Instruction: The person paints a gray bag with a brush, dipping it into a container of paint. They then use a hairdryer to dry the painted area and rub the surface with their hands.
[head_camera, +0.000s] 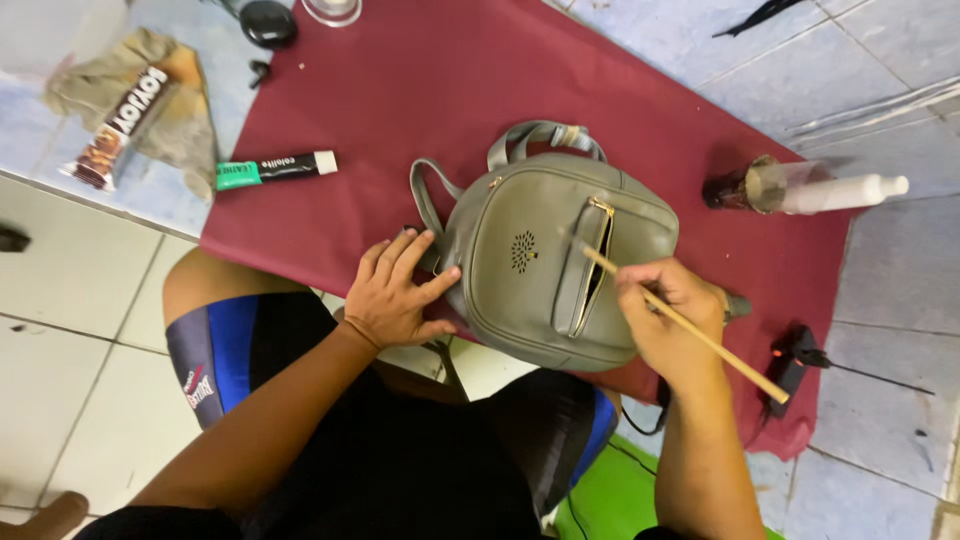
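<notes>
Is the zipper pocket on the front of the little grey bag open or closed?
Open. The front pocket of the grey bag gapes, showing a dark slit.

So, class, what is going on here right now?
A person sits on a tiled floor with a small grey backpack lying on a dark red cloth. The left hand steadies the bag's side, while the right hand holds a thin wooden stick, its tip at the open front pocket zip. A tube and a spray bottle lie nearby.

Matt grey leather-look backpack (545, 270), gold metal zip gleaming. It sits on soft, dull maroon cloth (420, 90). The thin stick (690, 325) looks like pale bare wood.
</notes>
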